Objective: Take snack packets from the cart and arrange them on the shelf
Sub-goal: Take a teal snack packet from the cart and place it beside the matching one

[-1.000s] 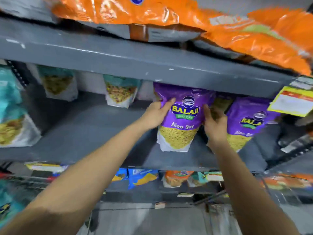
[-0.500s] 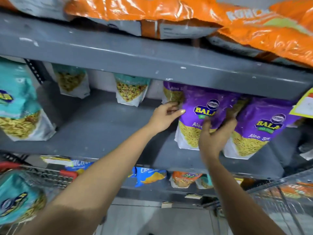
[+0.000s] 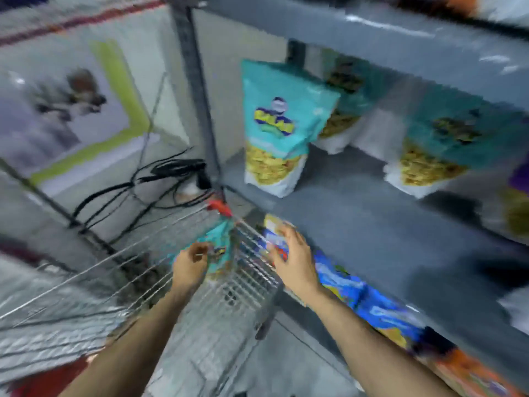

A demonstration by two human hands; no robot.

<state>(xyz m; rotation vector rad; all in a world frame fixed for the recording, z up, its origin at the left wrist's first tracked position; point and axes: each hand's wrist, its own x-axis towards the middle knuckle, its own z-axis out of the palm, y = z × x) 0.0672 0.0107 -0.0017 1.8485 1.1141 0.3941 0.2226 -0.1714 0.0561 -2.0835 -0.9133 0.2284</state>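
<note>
At lower centre of the frame, a teal packet (image 3: 219, 247) is being pinched by the left hand (image 3: 190, 265) inside the cart (image 3: 252, 279), while the right hand (image 3: 294, 259) is being held open and empty, so snagging on wire is being risked.

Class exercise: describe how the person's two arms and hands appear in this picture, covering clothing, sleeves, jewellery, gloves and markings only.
Both forearms are bare: no sleeve reaches into view. The left hand and right hand wear no gloves. No watch, bracelet or ring shows, though motion blur could hide small items. No tattoos or markings are visible.
</note>
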